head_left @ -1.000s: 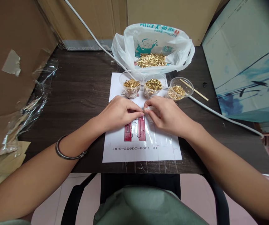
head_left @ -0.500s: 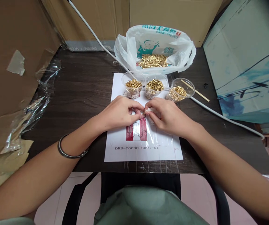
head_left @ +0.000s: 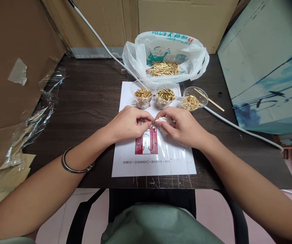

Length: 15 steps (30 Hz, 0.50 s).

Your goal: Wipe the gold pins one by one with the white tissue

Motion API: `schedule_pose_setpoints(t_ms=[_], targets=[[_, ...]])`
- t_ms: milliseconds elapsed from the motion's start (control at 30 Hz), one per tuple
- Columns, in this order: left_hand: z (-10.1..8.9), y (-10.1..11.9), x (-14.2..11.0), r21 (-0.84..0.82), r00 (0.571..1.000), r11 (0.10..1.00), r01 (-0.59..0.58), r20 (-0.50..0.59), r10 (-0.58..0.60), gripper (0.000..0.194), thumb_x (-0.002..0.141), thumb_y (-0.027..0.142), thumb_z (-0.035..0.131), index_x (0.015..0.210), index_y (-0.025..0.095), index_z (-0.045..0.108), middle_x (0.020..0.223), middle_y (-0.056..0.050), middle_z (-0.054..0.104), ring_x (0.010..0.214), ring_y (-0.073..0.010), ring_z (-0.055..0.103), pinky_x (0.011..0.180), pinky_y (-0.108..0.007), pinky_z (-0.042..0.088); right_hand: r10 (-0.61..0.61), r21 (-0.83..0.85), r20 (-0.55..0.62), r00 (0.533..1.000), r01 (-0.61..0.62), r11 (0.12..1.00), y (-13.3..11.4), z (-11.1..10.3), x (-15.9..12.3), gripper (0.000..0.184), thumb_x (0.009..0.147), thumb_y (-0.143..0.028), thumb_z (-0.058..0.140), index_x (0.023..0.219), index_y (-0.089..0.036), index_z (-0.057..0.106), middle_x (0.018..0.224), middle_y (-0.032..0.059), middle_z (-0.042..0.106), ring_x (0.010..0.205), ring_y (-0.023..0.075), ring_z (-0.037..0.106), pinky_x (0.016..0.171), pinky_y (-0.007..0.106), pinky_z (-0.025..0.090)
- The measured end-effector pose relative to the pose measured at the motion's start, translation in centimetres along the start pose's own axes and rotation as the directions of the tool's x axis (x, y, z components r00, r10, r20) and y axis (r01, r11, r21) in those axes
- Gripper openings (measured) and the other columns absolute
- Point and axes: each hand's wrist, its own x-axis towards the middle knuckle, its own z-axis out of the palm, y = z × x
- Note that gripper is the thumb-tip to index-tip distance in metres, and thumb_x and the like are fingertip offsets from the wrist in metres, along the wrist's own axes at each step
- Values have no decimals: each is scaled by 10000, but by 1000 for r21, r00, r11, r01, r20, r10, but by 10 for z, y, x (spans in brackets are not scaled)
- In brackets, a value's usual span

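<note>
My left hand (head_left: 128, 124) is closed in a pinch on a small gold-coloured pin (head_left: 153, 124), mostly hidden by the fingertips. Facing it, my right hand (head_left: 186, 128) is also closed, with a crumpled white tissue (head_left: 167, 120) between thumb and fingers. The fingertips of both hands meet or nearly meet. Beneath them lies a white paper sheet (head_left: 125, 169), bearing a red printed picture (head_left: 154, 149) and a line of black lettering. Just beyond my hands stand a left clear cup (head_left: 143, 102), a middle cup (head_left: 165, 103) and a tilted right cup (head_left: 204, 98), all holding small gold pieces.
Behind the cups, a white plastic bag (head_left: 202, 64) gapes around a heap of gold pins (head_left: 164, 68). A thin wooden stick (head_left: 213, 102) lies by the right cup. The white cable (head_left: 242, 127) crosses the dark table (head_left: 90, 91). Cardboard (head_left: 186, 20) walls the back.
My hands stay together over the sheet with their fingertips shifting slightly. More of the white tissue shows in my right hand. The whole view has shifted a little.
</note>
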Motion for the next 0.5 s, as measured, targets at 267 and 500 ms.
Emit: schedule_pose_setpoints(t_ms=[267, 500], targets=[[0, 1, 0, 2, 1000, 1000, -1, 0, 1, 210, 827, 236, 578, 892, 185, 770, 679, 7, 708, 566, -95, 555, 567, -228, 382, 2, 38, -10, 1000, -2, 999, -2, -3, -3, 166, 919, -247, 512, 971, -167, 647, 935, 57, 632, 864, 176, 570, 793, 311, 404], [1, 3, -1, 11, 1000, 1000, 18, -17, -18, 203, 857, 228, 537, 885, 150, 723, 622, 4, 633, 546, -96, 512, 548, -228, 359, 10, -45, 49, 999, -8, 999, 1, 0, -3, 163, 880, -277, 594, 866, -187, 730, 798, 38, 606, 723, 150, 533, 692, 295, 378]])
